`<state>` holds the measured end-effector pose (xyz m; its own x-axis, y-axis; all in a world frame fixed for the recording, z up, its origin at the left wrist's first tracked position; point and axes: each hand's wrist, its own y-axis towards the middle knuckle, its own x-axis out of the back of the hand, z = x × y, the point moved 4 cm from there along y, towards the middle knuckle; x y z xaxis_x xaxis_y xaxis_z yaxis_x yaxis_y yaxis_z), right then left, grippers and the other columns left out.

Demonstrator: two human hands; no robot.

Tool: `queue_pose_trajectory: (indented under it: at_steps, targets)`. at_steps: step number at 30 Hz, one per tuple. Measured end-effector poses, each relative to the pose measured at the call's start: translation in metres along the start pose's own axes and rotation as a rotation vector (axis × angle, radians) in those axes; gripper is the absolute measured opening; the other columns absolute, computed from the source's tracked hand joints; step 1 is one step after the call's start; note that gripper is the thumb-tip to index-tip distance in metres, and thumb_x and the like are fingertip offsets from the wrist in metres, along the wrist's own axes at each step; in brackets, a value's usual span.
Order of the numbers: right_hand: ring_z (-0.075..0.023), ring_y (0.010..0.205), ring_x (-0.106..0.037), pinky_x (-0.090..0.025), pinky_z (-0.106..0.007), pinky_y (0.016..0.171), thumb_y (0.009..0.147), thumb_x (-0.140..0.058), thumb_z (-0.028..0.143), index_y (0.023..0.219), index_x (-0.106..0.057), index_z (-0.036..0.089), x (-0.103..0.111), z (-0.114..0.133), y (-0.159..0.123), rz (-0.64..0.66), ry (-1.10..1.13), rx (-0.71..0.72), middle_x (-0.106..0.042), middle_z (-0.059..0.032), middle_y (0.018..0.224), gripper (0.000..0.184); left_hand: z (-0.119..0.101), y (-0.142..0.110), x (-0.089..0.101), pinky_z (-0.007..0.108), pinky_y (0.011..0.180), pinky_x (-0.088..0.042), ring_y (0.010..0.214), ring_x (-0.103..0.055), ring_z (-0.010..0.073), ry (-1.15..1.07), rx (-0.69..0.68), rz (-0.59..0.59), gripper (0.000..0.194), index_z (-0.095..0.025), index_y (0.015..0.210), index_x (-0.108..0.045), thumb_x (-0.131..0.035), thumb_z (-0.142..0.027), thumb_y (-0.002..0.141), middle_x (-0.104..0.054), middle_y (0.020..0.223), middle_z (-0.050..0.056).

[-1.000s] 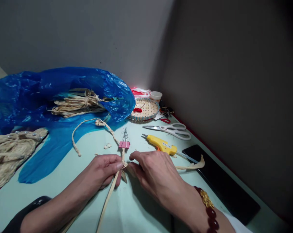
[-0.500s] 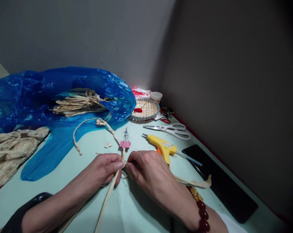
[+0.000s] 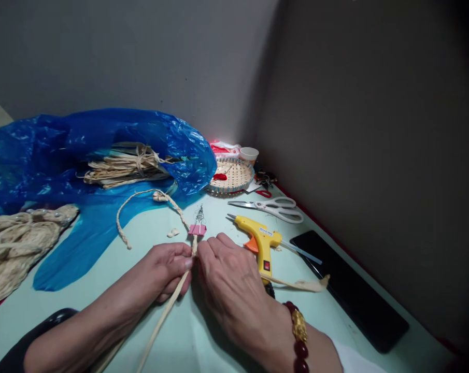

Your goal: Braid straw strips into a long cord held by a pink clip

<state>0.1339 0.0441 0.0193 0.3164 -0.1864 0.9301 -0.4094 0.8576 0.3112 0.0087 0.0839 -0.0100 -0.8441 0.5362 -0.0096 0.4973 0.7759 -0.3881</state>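
Observation:
My left hand [image 3: 165,271] and my right hand [image 3: 226,277] meet at the table's middle, both pinched on pale straw strips [image 3: 161,318] at the end of a thin straw braid [image 3: 141,199]. A pink binder clip [image 3: 197,229] grips the braid just beyond my fingertips. From there the braid curves back toward the blue bag. Loose strips trail toward me from under my left hand. Another strip [image 3: 300,284] runs out to the right from under my right hand, over the glue gun's handle.
A yellow glue gun [image 3: 258,240] lies right of my right hand, white scissors [image 3: 275,207] beyond it, and a dark phone [image 3: 346,287] by the wall. A blue plastic bag [image 3: 79,155] holds bundled straw [image 3: 121,165]. A woven piece [image 3: 16,243] lies left; a round woven tray [image 3: 232,176] and cup [image 3: 249,154] sit at the back.
My right hand has slid left and closed in beside my left hand on the strips. The strip trailing to the right has shifted lower, and the glue gun's handle has come into view.

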Motion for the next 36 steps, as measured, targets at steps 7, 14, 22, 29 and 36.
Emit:
queue_pose_trajectory:
  at_steps: [7, 14, 22, 29, 36]
  targets:
    - [-0.0223, 0.078, -0.049, -0.036, -0.037, 0.075, 0.083, -0.048, 0.012, 0.083, -0.050, 0.019, -0.008, -0.003, 0.006, -0.043, -0.012, -0.092, -0.055, -0.0053, 0.081, 0.007, 0.003, 0.005, -0.001, 0.023, 0.040, -0.009, 0.036, -0.019, 0.0061, 0.103, -0.043, -0.033, 0.020, -0.022, 0.068, -0.043, -0.049, -0.036, 0.081, -0.043, 0.044, -0.009]
    - [-0.0145, 0.060, -0.045, -0.032, -0.027, 0.055, 0.088, -0.045, 0.011, 0.092, -0.046, 0.019, -0.009, -0.005, 0.009, 0.137, 0.337, -0.226, -0.056, -0.0019, 0.081, 0.009, -0.007, -0.008, 0.001, 0.025, 0.058, -0.032, 0.060, -0.044, 0.0143, 0.633, -0.238, -0.303, 0.026, -0.023, 0.065, -0.038, -0.044, -0.031, 0.089, -0.046, 0.061, -0.006]
    - [-0.0119, 0.062, -0.049, -0.029, -0.024, 0.057, 0.098, -0.040, 0.028, 0.074, -0.054, 0.018, 0.003, -0.011, 0.014, 0.109, 0.541, -0.289, -0.061, -0.0005, 0.069, 0.029, -0.017, -0.015, -0.007, 0.030, 0.064, -0.035, 0.070, -0.058, 0.0216, 0.851, -0.248, -0.335, 0.016, -0.025, 0.077, -0.039, -0.036, -0.028, 0.093, -0.060, 0.074, 0.001]
    - [-0.0098, 0.056, -0.045, -0.025, -0.024, 0.054, 0.092, -0.050, 0.021, 0.072, -0.061, 0.017, 0.002, -0.013, 0.018, 0.001, 0.540, -0.304, -0.061, 0.0015, 0.063, 0.022, -0.020, -0.020, -0.008, 0.031, 0.064, -0.035, 0.071, -0.060, 0.0235, 0.890, -0.264, -0.328, 0.016, -0.026, 0.086, -0.042, -0.028, -0.028, 0.095, -0.063, 0.078, 0.002]
    - [-0.0099, 0.055, -0.045, -0.024, -0.024, 0.054, 0.090, -0.052, 0.020, 0.070, -0.059, 0.016, -0.001, -0.016, 0.017, 0.005, 0.561, -0.282, -0.058, 0.0018, 0.060, 0.022, -0.028, -0.016, 0.004, 0.027, 0.064, -0.037, 0.060, -0.058, 0.0183, 0.832, -0.271, -0.271, 0.021, -0.024, 0.080, -0.048, -0.035, -0.031, 0.095, -0.059, 0.059, -0.005]
